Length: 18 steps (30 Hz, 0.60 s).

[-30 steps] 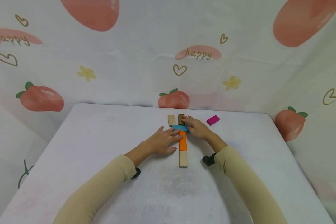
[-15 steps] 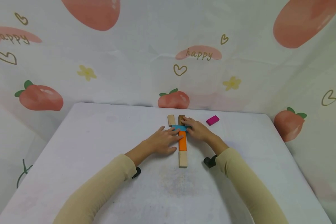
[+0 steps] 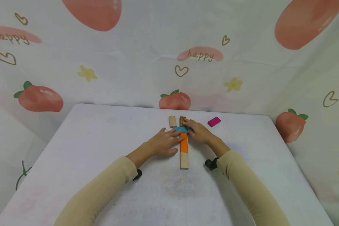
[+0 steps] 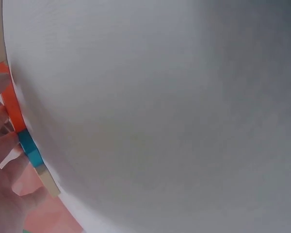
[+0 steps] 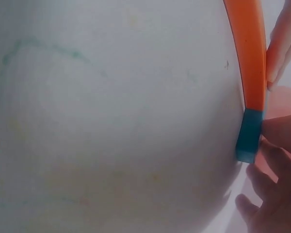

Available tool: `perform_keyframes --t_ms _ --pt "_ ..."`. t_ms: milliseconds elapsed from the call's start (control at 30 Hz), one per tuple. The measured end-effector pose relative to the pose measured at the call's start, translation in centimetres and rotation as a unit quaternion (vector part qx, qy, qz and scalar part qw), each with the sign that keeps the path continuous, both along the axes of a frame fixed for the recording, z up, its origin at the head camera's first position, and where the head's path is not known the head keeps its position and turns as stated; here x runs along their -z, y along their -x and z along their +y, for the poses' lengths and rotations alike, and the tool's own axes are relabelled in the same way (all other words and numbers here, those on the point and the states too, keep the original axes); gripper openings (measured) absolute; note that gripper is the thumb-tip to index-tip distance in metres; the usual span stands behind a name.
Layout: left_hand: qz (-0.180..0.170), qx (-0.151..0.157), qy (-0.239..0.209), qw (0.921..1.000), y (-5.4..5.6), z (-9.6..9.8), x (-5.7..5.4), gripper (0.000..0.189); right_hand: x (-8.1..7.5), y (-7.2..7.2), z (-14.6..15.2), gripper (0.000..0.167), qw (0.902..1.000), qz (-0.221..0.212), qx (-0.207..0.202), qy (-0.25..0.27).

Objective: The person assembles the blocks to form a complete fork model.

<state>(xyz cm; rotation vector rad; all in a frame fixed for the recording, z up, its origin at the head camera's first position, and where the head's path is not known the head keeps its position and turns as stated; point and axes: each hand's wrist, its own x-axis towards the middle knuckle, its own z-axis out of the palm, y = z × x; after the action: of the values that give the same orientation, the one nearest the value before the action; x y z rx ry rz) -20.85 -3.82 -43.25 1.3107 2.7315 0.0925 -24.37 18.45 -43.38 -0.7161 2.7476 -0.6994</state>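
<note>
In the head view, wooden blocks lie on the white table. A plain block (image 3: pixel 184 160) lies nearest, then an orange block (image 3: pixel 184 142), a crosswise blue block (image 3: pixel 180 129) and a brown block (image 3: pixel 182 121) behind it. Another plain block (image 3: pixel 172 121) stands beside the brown one. My left hand (image 3: pixel 165 142) spreads its fingers, with fingertips on the blue and orange blocks. My right hand (image 3: pixel 198 130) has fingertips at the brown block and its thumb by the blue block's right end. In the right wrist view, that thumb touches the blue block (image 5: pixel 250 136).
A magenta block (image 3: pixel 214 121) lies apart at the right, near the table's back edge. The white table (image 3: pixel 101 131) reaches back to a printed cloth (image 3: pixel 135 75) with fruit pictures. Dark wrist straps (image 3: pixel 211 164) show under the sleeves.
The right hand has shifted very slightly at the brown block. The left hand and the blocks look unchanged, and the view has drifted a little.
</note>
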Motion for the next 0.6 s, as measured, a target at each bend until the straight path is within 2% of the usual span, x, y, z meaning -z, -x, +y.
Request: perform_keyframes --t_ms 333,600 --pt "-0.012 -0.011 -0.008 0.9998 0.0 0.0 0.0 0.05 -0.3 -0.1 -0.2 0.049 0.9993 0.031 -0.011 -0.016" --pt "-0.008 -0.017 -0.02 0.9996 -0.1 0.1 0.0 0.048 -1.8 0.0 0.8 0.058 0.9988 0.029 0.023 -0.031"
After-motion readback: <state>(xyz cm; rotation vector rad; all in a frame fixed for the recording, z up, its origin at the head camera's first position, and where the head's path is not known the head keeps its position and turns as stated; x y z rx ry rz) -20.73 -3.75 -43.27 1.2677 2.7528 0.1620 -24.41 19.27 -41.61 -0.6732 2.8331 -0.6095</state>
